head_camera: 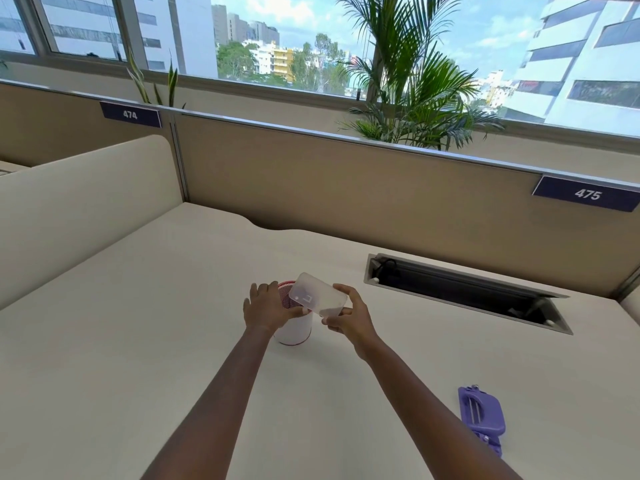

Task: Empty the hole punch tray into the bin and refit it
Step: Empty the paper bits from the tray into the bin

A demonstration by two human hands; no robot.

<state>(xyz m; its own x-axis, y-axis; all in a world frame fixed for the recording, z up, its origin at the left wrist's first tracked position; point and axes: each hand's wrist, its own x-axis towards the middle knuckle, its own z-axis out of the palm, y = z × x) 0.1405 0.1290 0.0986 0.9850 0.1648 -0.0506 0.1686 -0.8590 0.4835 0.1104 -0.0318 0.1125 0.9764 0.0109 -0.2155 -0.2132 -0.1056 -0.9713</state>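
Observation:
A small white bin [294,329] with a red mesh inside stands in the middle of the desk. My left hand [266,306] wraps around its rim and side. My right hand [349,311] holds the clear frosted hole punch tray [317,297] by its right end, tilted over the bin's mouth. The tray's left end hangs above the red mesh. The purple hole punch [481,415] lies upside down on the desk at the lower right, apart from both hands.
The cream desk [138,341] has an open cable hatch [467,294] at the back right. Beige partitions with number plates 474 [130,114] and 475 [587,194] wall off the far side and the left. Plants stand behind them by the window.

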